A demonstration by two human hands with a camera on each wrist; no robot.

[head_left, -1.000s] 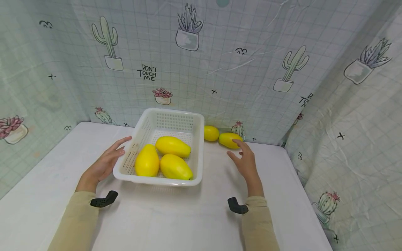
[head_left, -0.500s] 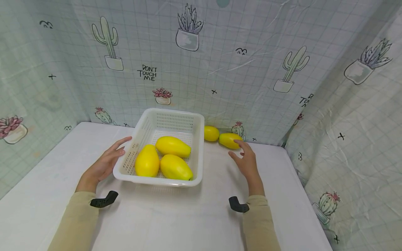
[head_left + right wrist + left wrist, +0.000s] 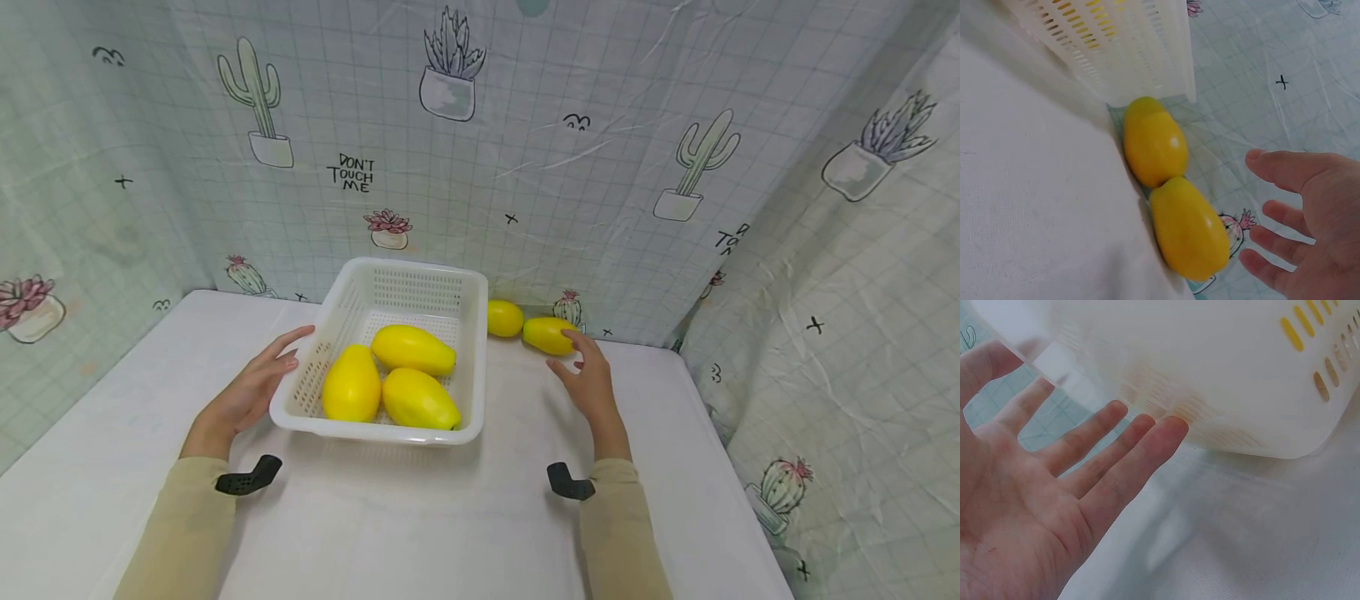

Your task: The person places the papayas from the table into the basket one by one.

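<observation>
A white plastic basket (image 3: pixel 377 431) with slotted walls stands left of centre in the head view. Inside it lie three yellow papayas, one at the left (image 3: pixel 352 385), one behind (image 3: pixel 412 350) and one in front (image 3: pixel 420 400). My left hand (image 3: pixel 243 400) is at the basket's left wall, its spread fingers (image 3: pixel 1169 428) right against the plastic in the left wrist view. My right hand (image 3: pixel 591 387) hovers by another papaya (image 3: pixel 547 335) at the back, fingers loosely bent and holding nothing. A gap shows between that papaya and the hand in the right wrist view.
One more papaya (image 3: pixel 1157 147) sits end to end with the one near my right hand, close to the basket's right wall. Behind the white table (image 3: pixel 450 525) hangs a curtain (image 3: pixel 540 175) printed with cacti. A black device (image 3: pixel 251 477) sits at each wrist.
My right hand has drifted very slightly to the right near the back papaya. The left hand, the basket and the papayas stay where they were.
</observation>
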